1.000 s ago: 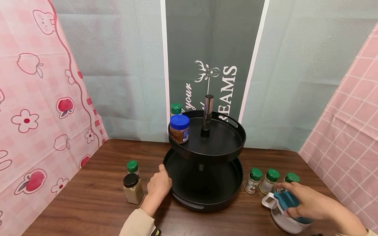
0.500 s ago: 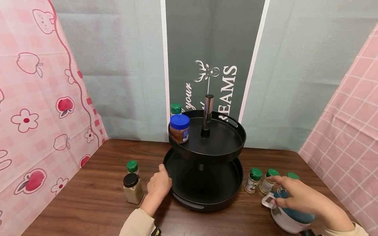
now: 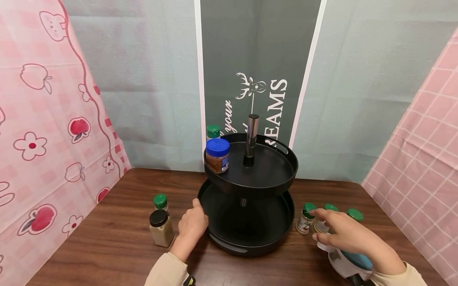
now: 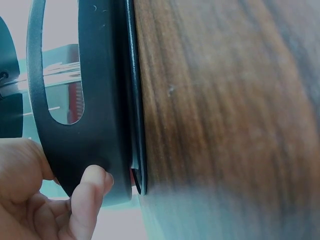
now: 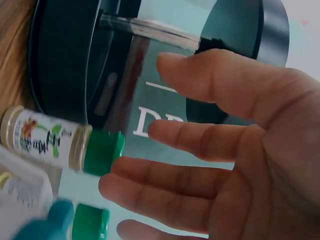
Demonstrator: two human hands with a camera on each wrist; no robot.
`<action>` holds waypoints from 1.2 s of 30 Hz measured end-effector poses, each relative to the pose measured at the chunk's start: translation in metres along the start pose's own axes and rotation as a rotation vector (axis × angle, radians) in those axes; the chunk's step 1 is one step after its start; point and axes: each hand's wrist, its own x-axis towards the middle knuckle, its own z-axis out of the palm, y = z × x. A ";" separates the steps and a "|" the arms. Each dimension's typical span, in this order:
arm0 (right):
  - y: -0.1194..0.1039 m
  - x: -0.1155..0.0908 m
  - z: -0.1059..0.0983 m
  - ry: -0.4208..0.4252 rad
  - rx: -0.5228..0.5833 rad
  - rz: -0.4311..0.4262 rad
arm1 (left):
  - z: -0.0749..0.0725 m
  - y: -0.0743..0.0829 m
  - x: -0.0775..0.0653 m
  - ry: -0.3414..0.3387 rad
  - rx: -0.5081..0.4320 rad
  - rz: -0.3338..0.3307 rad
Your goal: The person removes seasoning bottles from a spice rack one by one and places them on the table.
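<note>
On the wooden table [image 3: 118, 222], a black two-tier turntable rack [image 3: 250, 206] stands at the centre, against the fabric backdrop.

Left hand [image 3: 192, 223]: the fingers are curled against the outer wall of the lower tray [image 4: 95, 125]. The wrist view shows one fingertip [image 4: 92, 182] pressing the rim just below a handle slot. This contact appears to steady the rack, or to hold it ready for turning. Nothing is enclosed in the palm.

Right hand [image 3: 345, 234]: the fingers are extended and spread, grasping nothing. The hand hovers over the row of green-capped spice bottles to the right of the rack. The fingertips [image 5: 165, 132] are nearest the leftmost bottle [image 3: 305, 218], just beside it; contact cannot be confirmed. Two more green caps [image 3: 355, 214] show behind the hand. Under the wrist sits a white container with a blue lid [image 3: 348, 264], apart from the fingers.

Upper tray [image 3: 272, 174]: a blue-lidded jar of brown spread [image 3: 217, 155] stands upright at the left rim, with a green-capped bottle [image 3: 213, 132] behind it. The chrome centre post [image 3: 251, 139] rises above both.

Left of the rack, a black-capped spice jar [image 3: 160, 229] and another green-capped bottle [image 3: 160, 201] stand upright together, near the left hand but not touched.
</note>
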 end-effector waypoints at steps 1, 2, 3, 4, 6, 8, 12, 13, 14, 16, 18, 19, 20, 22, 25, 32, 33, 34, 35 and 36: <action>-0.001 0.002 0.001 -0.003 -0.002 0.001 | 0.000 0.000 0.000 0.001 -0.001 0.001; -0.003 0.004 0.002 -0.007 0.000 -0.002 | 0.000 0.000 0.000 0.003 -0.001 0.002; -0.004 0.006 0.003 -0.011 0.001 -0.001 | 0.000 0.000 0.000 0.005 -0.001 0.001; -0.005 0.008 0.005 -0.010 -0.006 -0.006 | 0.000 0.000 0.000 0.007 0.000 0.003; -0.008 0.012 0.007 -0.007 -0.014 -0.020 | 0.000 0.000 0.000 0.009 -0.001 0.005; -0.009 0.016 0.010 -0.008 -0.007 -0.018 | 0.000 0.000 0.000 0.012 0.000 0.004; -0.012 0.022 0.017 -0.024 0.033 0.018 | 0.000 0.001 0.000 0.012 -0.002 0.000; -0.013 0.024 0.019 -0.031 0.044 0.031 | 0.000 0.001 0.000 0.011 -0.001 -0.001; -0.014 0.025 0.021 -0.032 0.046 0.038 | -0.001 0.001 0.000 0.010 -0.001 -0.002; -0.017 0.029 0.026 -0.022 0.044 0.055 | -0.001 0.001 0.000 0.006 0.002 -0.003; -0.019 0.032 0.031 -0.010 0.033 0.083 | -0.001 0.001 0.000 0.004 0.003 -0.003; -0.020 0.033 0.032 -0.003 0.028 0.094 | -0.001 0.001 0.000 0.004 0.002 -0.004; -0.021 0.034 0.034 0.004 0.025 0.109 | -0.001 0.001 0.000 0.002 0.001 -0.005; -0.022 0.037 0.036 0.004 0.034 0.150 | -0.001 0.001 0.000 -0.001 -0.001 -0.008; -0.023 0.041 0.039 -0.003 0.058 0.206 | 0.000 0.001 0.001 0.001 -0.002 -0.011; -0.023 0.050 0.048 0.039 0.057 0.308 | 0.000 0.000 0.001 0.011 0.001 -0.007; -0.023 0.051 0.050 0.045 0.055 0.316 | 0.000 0.000 0.001 0.011 0.000 -0.006; -0.022 0.053 0.052 0.051 0.058 0.326 | 0.001 0.000 0.001 0.012 -0.001 -0.005; -0.022 0.054 0.054 0.055 0.059 0.333 | 0.000 0.000 0.000 0.014 -0.001 -0.005; -0.022 0.055 0.055 0.061 0.056 0.337 | 0.000 0.000 0.000 0.014 -0.001 -0.005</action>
